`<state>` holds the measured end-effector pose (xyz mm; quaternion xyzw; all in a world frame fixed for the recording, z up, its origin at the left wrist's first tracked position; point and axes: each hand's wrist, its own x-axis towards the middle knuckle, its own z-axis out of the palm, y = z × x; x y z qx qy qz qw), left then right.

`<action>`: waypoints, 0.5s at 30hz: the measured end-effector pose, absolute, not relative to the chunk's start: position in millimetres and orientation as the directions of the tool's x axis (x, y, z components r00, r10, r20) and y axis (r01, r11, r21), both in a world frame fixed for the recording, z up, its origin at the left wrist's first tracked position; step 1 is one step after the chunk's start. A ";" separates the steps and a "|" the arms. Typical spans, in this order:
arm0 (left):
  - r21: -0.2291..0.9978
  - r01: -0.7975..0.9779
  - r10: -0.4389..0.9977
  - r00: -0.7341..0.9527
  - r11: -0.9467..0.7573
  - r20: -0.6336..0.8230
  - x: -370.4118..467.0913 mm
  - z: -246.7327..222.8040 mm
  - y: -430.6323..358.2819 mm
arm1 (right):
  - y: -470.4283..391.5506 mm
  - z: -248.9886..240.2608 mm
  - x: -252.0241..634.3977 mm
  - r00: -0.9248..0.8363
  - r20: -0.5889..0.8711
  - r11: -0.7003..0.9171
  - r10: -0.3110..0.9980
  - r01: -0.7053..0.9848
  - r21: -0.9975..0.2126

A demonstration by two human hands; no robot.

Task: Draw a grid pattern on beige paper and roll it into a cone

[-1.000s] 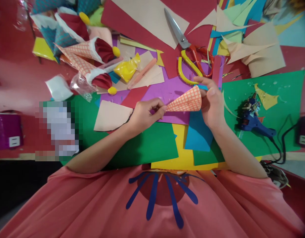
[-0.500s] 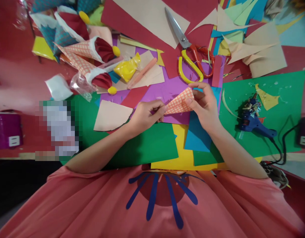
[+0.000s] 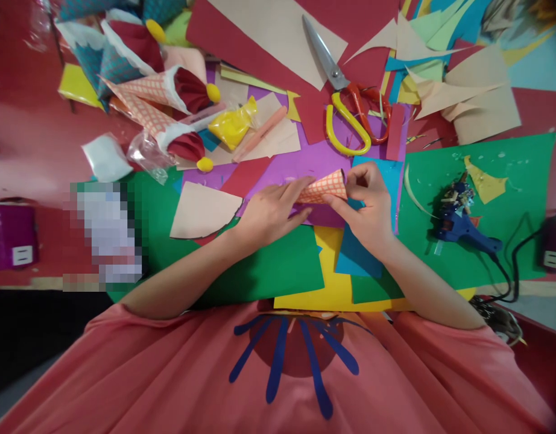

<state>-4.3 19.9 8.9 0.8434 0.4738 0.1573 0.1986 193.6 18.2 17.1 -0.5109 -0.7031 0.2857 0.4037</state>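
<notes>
A small paper cone (image 3: 324,188) with an orange-and-white grid pattern lies sideways between my hands, its wide opening to the right. My left hand (image 3: 271,214) wraps its narrow end, fingers along the top and thumb below; the tip is hidden. At the wide rim, my right hand (image 3: 371,202) holds the cone with the thumb at the lower edge and the fingers curled by the opening. Beneath the hands is a purple sheet (image 3: 300,158), with a blue sheet (image 3: 359,250) under my right wrist. A beige paper piece (image 3: 203,211) lies left of my left hand.
Large scissors (image 3: 336,78) lie beyond the hands. A blue glue gun (image 3: 468,229) with a cord rests on green sheet (image 3: 522,181) at right. Finished-looking cones (image 3: 154,90) with red tops, a yellow packet (image 3: 235,123) and paper scraps (image 3: 477,90) spread across the back.
The cone has turned, its wide end dropping slightly and rounding. My left fingers have moved from a pinch at the tip to lying over the narrow end; my right fingers have curled lower.
</notes>
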 end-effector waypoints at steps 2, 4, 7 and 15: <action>0.402 0.792 0.869 0.494 -0.459 0.021 -3.6 9.5 20.6 | 16.3 18.9 191.5 -0.206 0.260 0.328 0.943 0.460 -0.825; 0.348 0.825 0.877 0.481 -0.445 -0.019 -3.4 11.2 21.8 | 15.4 20.4 189.9 -0.268 0.219 0.318 0.938 0.421 -0.850; 0.305 0.841 0.877 0.479 -0.446 -0.037 -3.6 13.7 23.8 | 15.4 21.2 189.0 -0.318 0.151 0.273 0.936 0.385 -0.881; 0.230 0.839 0.865 0.502 -0.493 0.023 -7.1 10.7 27.3 | 21.4 24.8 193.1 -0.405 -0.032 0.079 0.914 0.256 -0.964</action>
